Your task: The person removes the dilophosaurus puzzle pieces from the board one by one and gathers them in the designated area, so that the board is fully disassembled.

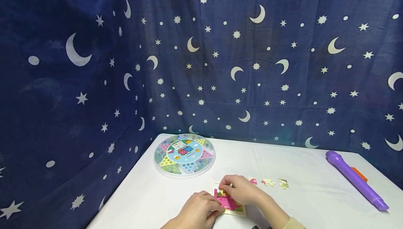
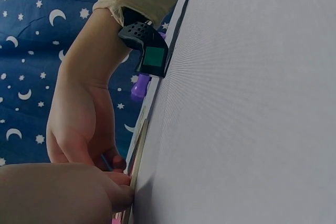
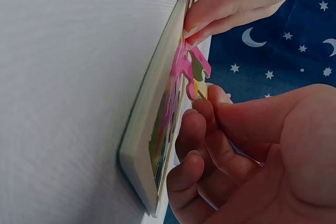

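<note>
A small jigsaw puzzle board [image 1: 237,213] with a pink picture lies flat near the table's front. My left hand [image 1: 198,208] holds it at the left side, its fingertips on the pink pieces and its thumb by the frame's edge. Between thumb and fingers my right hand [image 1: 240,190] pinches a puzzle piece [image 3: 199,71] in pink, green and yellow. That piece is tilted over the board's face, partly hidden by the fingertips. Three loose spots of pieces show behind the right hand: a pink piece [image 1: 253,180], a pale yellow one [image 1: 268,182] and a greenish one [image 1: 283,183].
At the back left lies a round Chinese checkers box [image 1: 206,166] with marbles under its clear lid. A purple microphone-shaped stick [image 1: 355,180] lies to the right, with an orange block [image 1: 359,174] beside it. Dark star-and-moon curtains [image 1: 220,82] hang behind and left of the white table [image 1: 141,194].
</note>
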`<state>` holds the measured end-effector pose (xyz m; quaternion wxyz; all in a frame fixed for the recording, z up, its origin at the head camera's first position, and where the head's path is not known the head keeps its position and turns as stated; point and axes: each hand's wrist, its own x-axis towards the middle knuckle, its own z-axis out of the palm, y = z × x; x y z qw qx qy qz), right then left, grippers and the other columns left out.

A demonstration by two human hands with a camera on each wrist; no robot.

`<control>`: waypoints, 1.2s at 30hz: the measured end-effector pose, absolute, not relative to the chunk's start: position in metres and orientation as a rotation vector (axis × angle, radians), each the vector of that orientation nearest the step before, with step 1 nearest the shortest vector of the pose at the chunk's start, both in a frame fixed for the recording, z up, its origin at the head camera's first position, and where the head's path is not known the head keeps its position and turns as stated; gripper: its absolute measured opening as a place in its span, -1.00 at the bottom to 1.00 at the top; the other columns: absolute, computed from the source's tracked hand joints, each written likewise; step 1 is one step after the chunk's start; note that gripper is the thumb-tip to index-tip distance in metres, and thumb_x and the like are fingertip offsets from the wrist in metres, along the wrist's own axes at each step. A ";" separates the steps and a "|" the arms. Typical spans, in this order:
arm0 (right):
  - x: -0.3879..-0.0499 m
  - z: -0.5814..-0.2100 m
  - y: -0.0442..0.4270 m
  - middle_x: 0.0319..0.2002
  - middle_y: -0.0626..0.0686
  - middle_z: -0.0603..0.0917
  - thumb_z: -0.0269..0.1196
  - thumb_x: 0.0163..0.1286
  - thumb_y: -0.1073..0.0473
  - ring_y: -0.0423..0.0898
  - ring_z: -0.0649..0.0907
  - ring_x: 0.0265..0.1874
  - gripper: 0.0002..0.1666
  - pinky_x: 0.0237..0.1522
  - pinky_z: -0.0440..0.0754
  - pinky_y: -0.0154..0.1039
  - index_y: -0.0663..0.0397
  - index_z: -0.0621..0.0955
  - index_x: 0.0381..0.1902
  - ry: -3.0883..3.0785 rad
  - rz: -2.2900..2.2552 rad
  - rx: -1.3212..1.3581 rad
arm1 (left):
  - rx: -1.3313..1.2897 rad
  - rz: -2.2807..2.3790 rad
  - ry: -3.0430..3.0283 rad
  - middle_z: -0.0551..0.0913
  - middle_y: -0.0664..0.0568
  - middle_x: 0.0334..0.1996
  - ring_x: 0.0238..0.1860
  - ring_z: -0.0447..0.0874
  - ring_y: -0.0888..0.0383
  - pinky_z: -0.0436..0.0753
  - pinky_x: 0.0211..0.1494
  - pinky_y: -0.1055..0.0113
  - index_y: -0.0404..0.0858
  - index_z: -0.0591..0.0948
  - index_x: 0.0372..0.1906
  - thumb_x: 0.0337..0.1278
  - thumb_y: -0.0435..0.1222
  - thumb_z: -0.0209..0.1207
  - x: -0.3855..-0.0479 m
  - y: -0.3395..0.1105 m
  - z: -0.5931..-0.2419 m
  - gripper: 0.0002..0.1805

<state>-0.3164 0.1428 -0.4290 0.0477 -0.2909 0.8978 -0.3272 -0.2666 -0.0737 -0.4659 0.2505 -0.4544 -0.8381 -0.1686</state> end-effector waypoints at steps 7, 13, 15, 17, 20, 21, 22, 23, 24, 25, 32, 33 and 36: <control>-0.317 -0.428 0.143 -0.33 -0.17 0.63 0.27 0.42 0.24 -0.14 0.54 -0.37 -0.92 -0.24 0.49 -0.13 -0.08 0.67 -0.23 2.706 -1.013 -0.886 | -1.233 -0.453 -2.259 0.77 0.33 -0.28 -0.16 0.66 0.41 0.57 -0.06 0.50 0.04 0.83 -0.30 0.02 -0.30 0.48 -0.266 -0.073 -0.467 -0.85; -0.314 -0.428 0.141 -0.35 -0.18 0.62 0.38 0.35 0.17 -0.19 0.56 -0.48 -0.91 -0.39 0.48 -0.26 -0.07 0.67 -0.21 2.662 -1.062 -0.893 | -1.232 -0.449 -2.247 0.77 0.32 -0.26 -0.15 0.66 0.38 0.58 -0.06 0.49 0.04 0.83 -0.29 0.02 -0.29 0.48 -0.265 -0.074 -0.467 -0.85; -0.314 -0.429 0.140 -0.36 -0.19 0.62 0.38 0.35 0.18 -0.21 0.55 -0.51 -0.92 -0.42 0.48 -0.27 -0.09 0.67 -0.23 2.663 -1.064 -0.894 | -1.234 -0.449 -2.252 0.77 0.32 -0.25 -0.15 0.66 0.38 0.58 -0.06 0.49 0.04 0.83 -0.28 0.02 -0.29 0.48 -0.266 -0.074 -0.467 -0.84; -0.314 -0.429 0.140 -0.37 -0.20 0.62 0.37 0.37 0.18 -0.23 0.54 -0.53 -0.93 -0.44 0.46 -0.28 -0.13 0.67 -0.26 2.667 -1.062 -0.897 | -1.233 -0.446 -2.251 0.77 0.32 -0.25 -0.15 0.66 0.37 0.58 -0.06 0.48 0.04 0.83 -0.28 0.03 -0.29 0.48 -0.265 -0.074 -0.467 -0.84; -0.315 -0.429 0.140 -0.39 -0.20 0.62 0.35 0.39 0.19 -0.24 0.52 -0.55 -0.91 -0.47 0.45 -0.28 -0.16 0.67 -0.29 2.668 -1.065 -0.904 | -1.237 -0.449 -2.246 0.77 0.32 -0.24 -0.15 0.66 0.37 0.57 -0.06 0.49 0.04 0.83 -0.27 0.04 -0.29 0.47 -0.266 -0.074 -0.467 -0.84; -0.315 -0.429 0.140 -0.39 -0.19 0.62 0.34 0.40 0.19 -0.24 0.52 -0.55 -0.91 -0.46 0.45 -0.28 -0.17 0.67 -0.29 2.665 -1.068 -0.904 | -1.237 -0.452 -2.246 0.77 0.31 -0.24 -0.15 0.66 0.37 0.57 -0.06 0.49 0.04 0.83 -0.27 0.04 -0.29 0.47 -0.266 -0.074 -0.467 -0.84; -0.316 -0.429 0.140 -0.39 -0.19 0.62 0.34 0.40 0.19 -0.24 0.52 -0.55 -0.91 -0.46 0.45 -0.28 -0.17 0.68 -0.30 2.661 -1.071 -0.904 | -1.239 -0.456 -2.246 0.78 0.31 -0.24 -0.15 0.66 0.37 0.57 -0.06 0.49 0.04 0.84 -0.27 0.05 -0.30 0.47 -0.266 -0.074 -0.467 -0.84; -0.316 -0.429 0.140 -0.40 -0.18 0.62 0.34 0.40 0.19 -0.24 0.52 -0.54 -0.91 -0.45 0.45 -0.28 -0.18 0.68 -0.30 2.655 -1.075 -0.903 | -1.241 -0.464 -2.247 0.78 0.31 -0.24 -0.15 0.67 0.37 0.57 -0.05 0.49 0.03 0.84 -0.27 0.05 -0.30 0.47 -0.265 -0.074 -0.467 -0.84; -0.316 -0.429 0.140 -0.40 -0.18 0.62 0.33 0.40 0.19 -0.24 0.52 -0.54 -0.91 -0.45 0.46 -0.28 -0.17 0.68 -0.30 2.649 -1.080 -0.904 | -1.243 -0.469 -2.248 0.78 0.31 -0.24 -0.15 0.66 0.37 0.57 -0.05 0.49 0.03 0.84 -0.26 0.05 -0.30 0.47 -0.266 -0.075 -0.466 -0.84; -0.316 -0.429 0.141 -0.40 -0.17 0.62 0.32 0.41 0.19 -0.24 0.53 -0.53 -0.91 -0.44 0.46 -0.27 -0.17 0.68 -0.30 2.639 -1.090 -0.902 | -1.246 -0.473 -2.252 0.78 0.31 -0.23 -0.15 0.66 0.37 0.57 -0.04 0.50 0.03 0.84 -0.26 0.05 -0.31 0.47 -0.266 -0.075 -0.466 -0.84; -0.318 -0.424 0.145 -0.38 -0.10 0.63 0.27 0.45 0.19 -0.16 0.59 -0.46 -0.94 -0.44 0.51 -0.27 -0.04 0.68 -0.24 2.549 -1.190 -0.893 | -1.250 -0.466 -2.257 0.78 0.31 -0.21 -0.14 0.66 0.38 0.56 -0.03 0.50 0.03 0.84 -0.27 0.05 -0.30 0.47 -0.266 -0.075 -0.467 -0.84; -0.319 -0.423 0.145 -0.38 -0.08 0.63 0.27 0.45 0.19 -0.14 0.60 -0.46 -0.94 -0.44 0.53 -0.26 -0.02 0.68 -0.23 2.535 -1.205 -0.892 | -1.248 -0.464 -2.256 0.78 0.31 -0.22 -0.14 0.66 0.37 0.56 -0.03 0.49 0.03 0.83 -0.27 0.05 -0.30 0.47 -0.266 -0.075 -0.467 -0.84; -0.319 -0.419 0.147 -0.37 -0.05 0.64 0.26 0.45 0.17 -0.12 0.58 -0.46 -0.92 -0.45 0.53 -0.25 0.00 0.69 -0.20 2.499 -1.241 -0.874 | -1.241 -0.468 -2.258 0.78 0.32 -0.23 -0.15 0.66 0.38 0.56 -0.04 0.50 0.03 0.83 -0.27 0.05 -0.30 0.47 -0.266 -0.075 -0.466 -0.84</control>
